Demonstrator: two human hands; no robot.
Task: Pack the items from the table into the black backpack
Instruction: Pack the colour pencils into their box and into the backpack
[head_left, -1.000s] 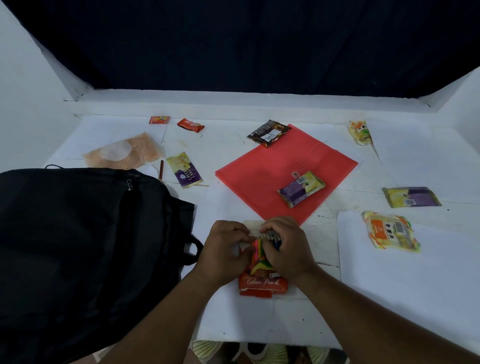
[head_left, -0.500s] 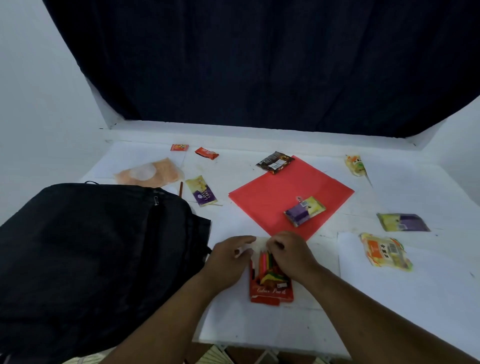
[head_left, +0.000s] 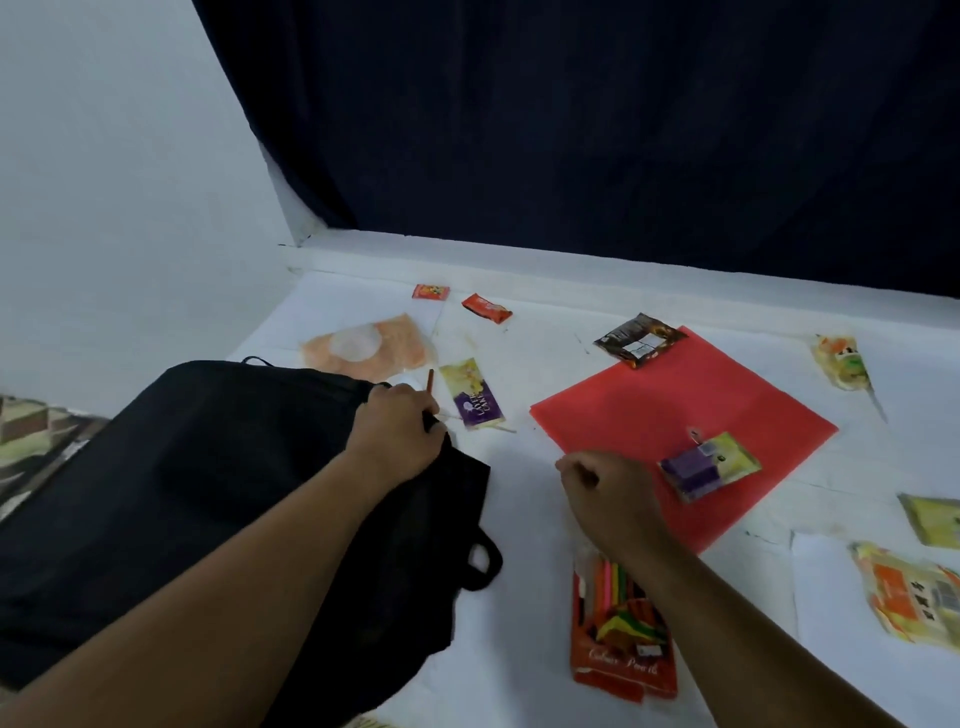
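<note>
Backpack (head_left: 218, 499), black, lies flat at the near left of the white table (head_left: 524, 499), apparently unopened, with its carry loop (head_left: 483, 566) poking out toward the centre. Both hands were on the colour pencil box (head_left: 621, 629) a second ago, working at its top flap; both have now come off it. Left hand (head_left: 400, 441) has crossed to the backpack's far right corner and its fingers are curled over the fabric edge there, probably at the zip, though the zip itself cannot be made out. Right hand (head_left: 608, 499) hovers just beyond the pencil box with fingers curled in, holding nothing visible. Box lies flat on the table near the front edge, pencils showing through its window; whether the flap is fully closed cannot be told. Shift reads as moving from tidying the box to opening the bag, so packing proper has not yet begun. Everything else waits on the table: red folder (head_left: 675, 415) with a purple-and-yellow packet (head_left: 706, 465) on it, dark brown packet (head_left: 639, 340) at its far corner, layer cake packet (head_left: 472, 400), a loose pencil (head_left: 430, 382) just past the left hand, orange pouch (head_left: 366, 345), two small red sachets (head_left: 485, 306), and yellow packets (head_left: 909, 592) at the right.
</note>
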